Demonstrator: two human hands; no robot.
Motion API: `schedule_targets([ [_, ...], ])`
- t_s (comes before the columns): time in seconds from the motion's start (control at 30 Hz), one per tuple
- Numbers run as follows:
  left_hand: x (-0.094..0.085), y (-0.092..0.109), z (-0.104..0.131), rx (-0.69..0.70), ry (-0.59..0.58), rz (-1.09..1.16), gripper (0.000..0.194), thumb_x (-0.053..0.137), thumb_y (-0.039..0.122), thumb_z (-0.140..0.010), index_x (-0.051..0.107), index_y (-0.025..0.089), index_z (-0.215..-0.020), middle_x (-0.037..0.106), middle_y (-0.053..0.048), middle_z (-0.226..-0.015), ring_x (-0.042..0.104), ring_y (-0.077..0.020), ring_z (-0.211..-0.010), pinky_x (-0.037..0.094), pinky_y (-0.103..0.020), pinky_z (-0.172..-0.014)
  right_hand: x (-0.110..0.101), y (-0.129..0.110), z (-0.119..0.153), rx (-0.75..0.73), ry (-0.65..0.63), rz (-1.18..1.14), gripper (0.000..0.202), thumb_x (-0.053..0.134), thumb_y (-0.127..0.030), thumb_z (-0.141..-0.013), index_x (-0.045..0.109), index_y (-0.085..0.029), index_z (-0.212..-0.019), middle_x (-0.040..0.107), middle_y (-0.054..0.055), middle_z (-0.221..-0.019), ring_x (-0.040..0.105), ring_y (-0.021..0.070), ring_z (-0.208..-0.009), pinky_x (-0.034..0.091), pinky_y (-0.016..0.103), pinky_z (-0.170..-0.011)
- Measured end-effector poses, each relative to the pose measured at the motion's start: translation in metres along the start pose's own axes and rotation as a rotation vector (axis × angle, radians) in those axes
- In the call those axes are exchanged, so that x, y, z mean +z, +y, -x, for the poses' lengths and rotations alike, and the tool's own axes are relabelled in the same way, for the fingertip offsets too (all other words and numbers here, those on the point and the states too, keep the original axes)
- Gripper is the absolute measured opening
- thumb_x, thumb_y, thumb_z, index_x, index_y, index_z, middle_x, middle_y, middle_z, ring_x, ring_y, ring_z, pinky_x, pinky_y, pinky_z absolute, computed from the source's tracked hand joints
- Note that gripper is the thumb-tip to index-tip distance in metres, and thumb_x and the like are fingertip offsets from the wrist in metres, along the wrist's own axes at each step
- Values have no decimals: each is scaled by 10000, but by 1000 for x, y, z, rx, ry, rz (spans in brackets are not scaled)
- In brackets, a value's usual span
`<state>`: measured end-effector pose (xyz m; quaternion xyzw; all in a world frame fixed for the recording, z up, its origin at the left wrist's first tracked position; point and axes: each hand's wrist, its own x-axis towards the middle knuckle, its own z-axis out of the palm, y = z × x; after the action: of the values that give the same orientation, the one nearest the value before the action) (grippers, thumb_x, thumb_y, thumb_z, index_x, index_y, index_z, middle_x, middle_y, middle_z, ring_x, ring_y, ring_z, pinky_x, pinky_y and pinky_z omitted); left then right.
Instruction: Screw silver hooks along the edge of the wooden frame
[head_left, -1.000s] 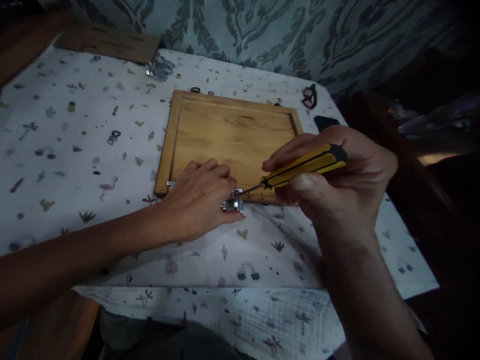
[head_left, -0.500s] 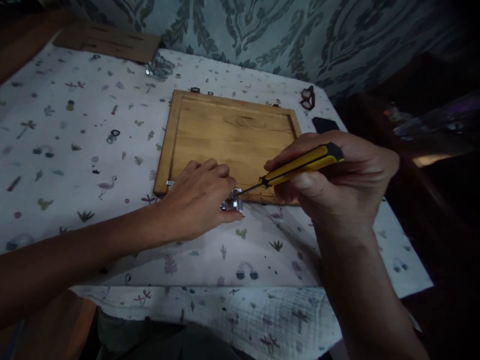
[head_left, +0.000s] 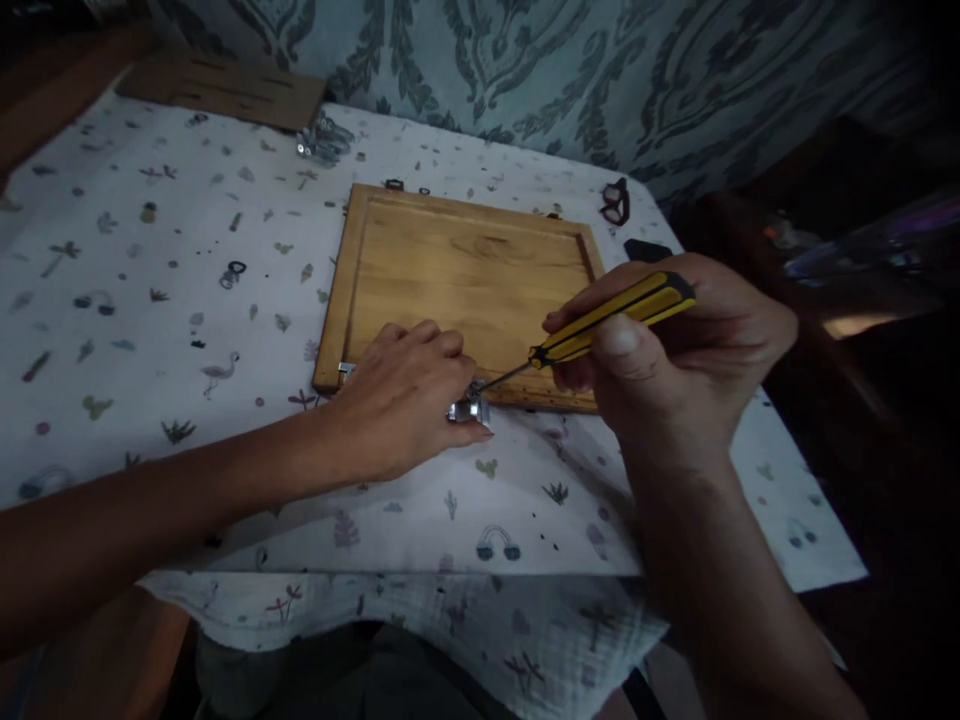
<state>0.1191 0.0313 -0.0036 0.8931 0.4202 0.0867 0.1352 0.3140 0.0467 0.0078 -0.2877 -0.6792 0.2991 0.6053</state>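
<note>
A framed wooden panel (head_left: 472,270), like a small cabinet door, lies flat on the table. At its near edge sits a shiny metal hinge (head_left: 469,408), partly covered by my left hand (head_left: 405,400), whose thumb and fingers close around it. My right hand (head_left: 667,350) grips a yellow and black screwdriver (head_left: 611,320). The screwdriver's tip meets the hinge from the right at a slant; the screw head itself is too small to make out. Another bit of metal hardware (head_left: 346,371) shows at the panel's near left corner.
A patterned cloth (head_left: 187,330) covers the table. Several metal hinges (head_left: 324,140) lie in a pile near a brown cardboard piece (head_left: 225,90) at the back left. Glasses (head_left: 615,202) and a dark flat object (head_left: 647,252) rest at the right. A patterned wall stands behind.
The whole view has shifted slightly. My right thumb has turned on the screwdriver's handle, which stays against the hinge. The left hand keeps its hold.
</note>
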Motion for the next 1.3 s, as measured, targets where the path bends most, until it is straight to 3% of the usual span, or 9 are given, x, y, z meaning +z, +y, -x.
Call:
schedule_targets([
  [0.23, 2, -1, 1, 10, 16, 8, 382, 723, 543, -871, 708, 169, -951, 637, -66, -981, 583, -295, -1048, 410, -419, -848, 3, -4, -4, -66, 124, -21, 152, 835, -338, -805, 784, -195, -797, 769, -17, -729, 564, 65, -371, 394, 198, -282],
  [0.37, 4, -1, 2, 17, 32, 11, 376, 736, 534, -863, 705, 167, -938, 642, -62, -972, 583, -283, -1031, 410, -413, -844, 1, -5, -5, -53, 134, -21, 141, 833, -294, -815, 783, -162, -807, 769, -1, -740, 574, 64, -386, 398, 209, -298],
  [0.8, -1, 0, 2, 9, 11, 9, 348, 726, 496, -880, 714, 165, -988, 648, -75, -1000, 584, -307, -1055, 423, -441, -858, 3, -1, 2, 79, 109, 102, 94, 823, -401, -794, 781, -323, -827, 755, -26, -799, 552, 136, -419, 389, 323, -313],
  [1.03, 1, 0, 2, 16, 25, 7, 365, 725, 513, -876, 711, 163, -979, 652, -73, -1002, 583, -310, -1060, 423, -439, -856, 4, -2, 2, 48, 81, 52, 48, 793, -335, -817, 806, -329, -862, 737, -37, -804, 552, 118, -414, 386, 313, -308],
  [1.3, 2, -1, 1, 30, 46, -11, 356, 725, 517, -872, 715, 169, -946, 658, -76, -966, 590, -294, -1018, 421, -417, -832, 3, -8, 6, 85, 41, 99, 110, 815, -393, -808, 808, -347, -908, 740, 5, -838, 563, 149, -456, 422, 338, -376],
])
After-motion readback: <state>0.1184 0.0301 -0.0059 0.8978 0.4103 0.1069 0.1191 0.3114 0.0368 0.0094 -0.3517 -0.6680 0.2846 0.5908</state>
